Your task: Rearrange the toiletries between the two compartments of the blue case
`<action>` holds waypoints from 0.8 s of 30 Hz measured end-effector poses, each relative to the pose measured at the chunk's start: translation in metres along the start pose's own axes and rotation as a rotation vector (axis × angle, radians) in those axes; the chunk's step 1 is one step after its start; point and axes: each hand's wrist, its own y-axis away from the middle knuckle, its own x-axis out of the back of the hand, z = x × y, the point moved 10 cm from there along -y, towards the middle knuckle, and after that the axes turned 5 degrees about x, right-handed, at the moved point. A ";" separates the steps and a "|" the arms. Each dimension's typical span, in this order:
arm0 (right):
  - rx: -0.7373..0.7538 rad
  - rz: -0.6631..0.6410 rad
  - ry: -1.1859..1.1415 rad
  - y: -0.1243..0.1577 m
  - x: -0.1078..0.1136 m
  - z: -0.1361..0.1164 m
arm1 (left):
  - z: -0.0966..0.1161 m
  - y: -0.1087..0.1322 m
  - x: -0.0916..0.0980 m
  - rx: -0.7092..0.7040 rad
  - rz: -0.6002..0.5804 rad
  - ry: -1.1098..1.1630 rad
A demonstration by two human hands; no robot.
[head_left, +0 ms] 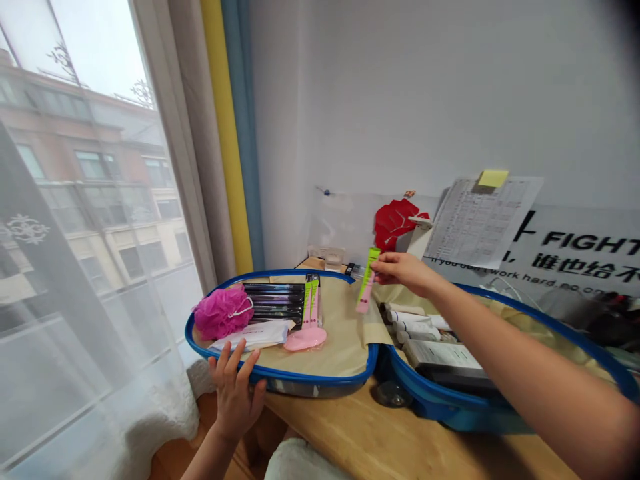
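Pink and green are the colours of the slim tube (367, 281) that I pinch in my right hand (404, 273), between the thumb and the fingers, near its green upper part. The tube hangs a little tilted at about my 12 o'clock, over the beige lining (335, 353) of the open suitcase (310, 381), and it seems not to touch the lining. I judge it is light and rather stiff, but its smooth plastic may slip, so the middle of the body looks like the safest place to hold it.

My left hand (235, 393) is released, with the fingers spread, at about 7 o'clock beside the blue rim. I cannot tell if it presses on the rim. Two similar tubes (310, 303) stand in the left half of the suitcase, just beside some dark flat packets (274, 301) and behind a pink round stand (305, 339). At their 9 o'clock lies a pink mesh bath puff (223, 312), with a white packet (253, 335) near it. At my 2 o'clock, in the other half, lie white tubes (415, 327) and a white box (440, 355). The suitcase rests on the wooden counter (345, 433).
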 end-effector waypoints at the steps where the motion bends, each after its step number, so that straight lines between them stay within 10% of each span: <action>1: -0.019 -0.012 -0.026 -0.008 -0.015 -0.003 | 0.000 0.000 0.000 -0.001 -0.001 0.000; 10: -0.194 -0.152 -0.031 -0.050 -0.111 0.006 | 0.003 -0.001 0.001 -0.008 -0.001 -0.010; 24: -0.279 -0.176 0.093 -0.065 -0.134 0.029 | -0.002 0.004 -0.002 0.021 -0.008 -0.032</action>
